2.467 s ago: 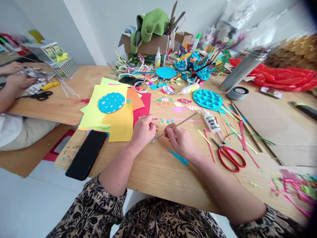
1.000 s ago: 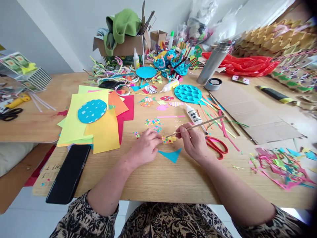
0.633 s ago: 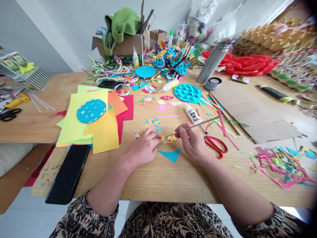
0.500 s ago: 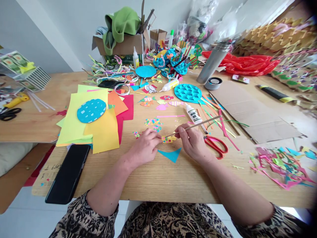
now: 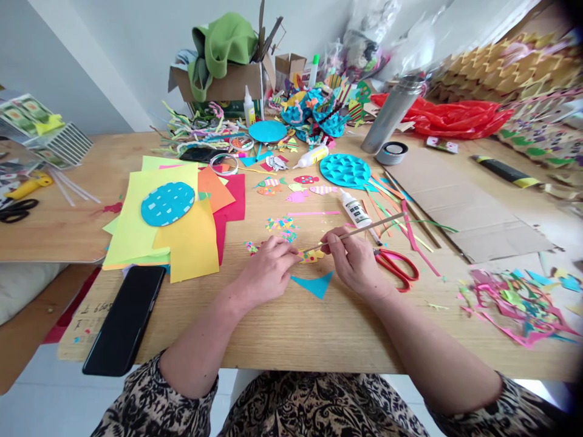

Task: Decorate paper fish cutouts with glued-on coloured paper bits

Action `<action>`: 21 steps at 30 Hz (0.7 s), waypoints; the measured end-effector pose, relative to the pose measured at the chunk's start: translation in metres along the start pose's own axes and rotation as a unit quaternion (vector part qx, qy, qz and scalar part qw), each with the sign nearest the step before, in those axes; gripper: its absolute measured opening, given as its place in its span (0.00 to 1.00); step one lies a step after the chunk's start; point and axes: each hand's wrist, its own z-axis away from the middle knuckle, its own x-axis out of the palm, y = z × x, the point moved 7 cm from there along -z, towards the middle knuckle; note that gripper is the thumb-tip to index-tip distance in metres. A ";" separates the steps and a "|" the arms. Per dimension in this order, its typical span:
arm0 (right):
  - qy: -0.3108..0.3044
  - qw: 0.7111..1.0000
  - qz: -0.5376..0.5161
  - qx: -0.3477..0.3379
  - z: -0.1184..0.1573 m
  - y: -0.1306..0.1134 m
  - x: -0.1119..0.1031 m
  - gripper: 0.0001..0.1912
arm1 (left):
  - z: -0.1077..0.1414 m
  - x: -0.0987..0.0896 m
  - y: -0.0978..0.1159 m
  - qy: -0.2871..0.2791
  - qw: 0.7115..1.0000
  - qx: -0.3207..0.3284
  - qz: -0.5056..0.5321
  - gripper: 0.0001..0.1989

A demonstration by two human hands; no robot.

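In the head view, my right hand (image 5: 357, 260) pinches a thin wooden stick (image 5: 376, 225), its tip down on a yellow paper fish (image 5: 314, 255) with coloured dots. My left hand (image 5: 272, 267) is closed, with fingertips and thumb gripping the fish's left end and hiding part of it. Just below the fish lies a blue paper triangle (image 5: 315, 284). Small coloured paper bits (image 5: 281, 224) are heaped beyond my left hand. Red-handled scissors (image 5: 398, 270) rest beside my right wrist, and a white glue bottle (image 5: 355, 208) lies behind that hand.
Left of my arms are a black phone (image 5: 125, 318) and stacked coloured paper (image 5: 122, 224). Finished paper fish (image 5: 298, 196) and a blue disc (image 5: 345, 170) lie ahead. To the right are cardboard (image 5: 464, 206), a steel flask (image 5: 392, 115) and paper scraps (image 5: 519, 306).
Hardly anything differs. My left fingers have shifted very slightly right over the fish; the stick stays at the same spot in my right hand.
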 end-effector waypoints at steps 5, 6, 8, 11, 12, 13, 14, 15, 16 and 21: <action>0.008 1.000 -0.009 0.020 0.001 0.003 -0.001 0.14 | 0.000 0.001 0.002 -0.003 1.000 0.001 -0.003 0.20; 0.011 1.000 -0.012 0.025 0.001 0.004 -0.001 0.13 | 0.000 0.002 0.002 -0.005 1.000 0.001 -0.004 0.20; 0.019 0.999 -0.019 0.034 0.002 0.007 -0.002 0.12 | 0.000 0.003 0.002 -0.009 1.000 0.001 -0.005 0.20; 0.023 0.999 -0.023 0.039 0.002 0.009 -0.002 0.12 | 0.000 0.004 0.001 -0.014 1.000 -0.002 -0.004 0.21; 0.021 0.999 -0.021 0.038 0.002 0.009 -0.002 0.12 | 0.000 0.004 0.001 -0.015 1.000 -0.003 -0.004 0.21; 0.020 0.999 -0.019 0.035 0.002 0.009 -0.002 0.12 | 0.000 0.004 0.001 -0.017 1.000 -0.004 -0.004 0.21; 0.018 0.999 -0.016 0.032 0.002 0.008 -0.002 0.12 | 0.000 0.004 0.001 -0.017 1.000 -0.005 -0.004 0.21; 0.016 0.999 -0.013 0.029 0.002 0.008 -0.001 0.12 | 0.000 0.004 0.001 -0.017 1.000 -0.006 -0.003 0.21; 0.015 0.999 -0.011 0.027 0.002 0.007 -0.001 0.12 | 0.000 0.004 0.001 -0.017 1.000 -0.008 -0.003 0.21; 0.007 1.000 -0.013 0.022 0.002 0.006 0.000 0.11 | 0.000 0.004 0.002 -0.018 1.000 -0.007 -0.003 0.21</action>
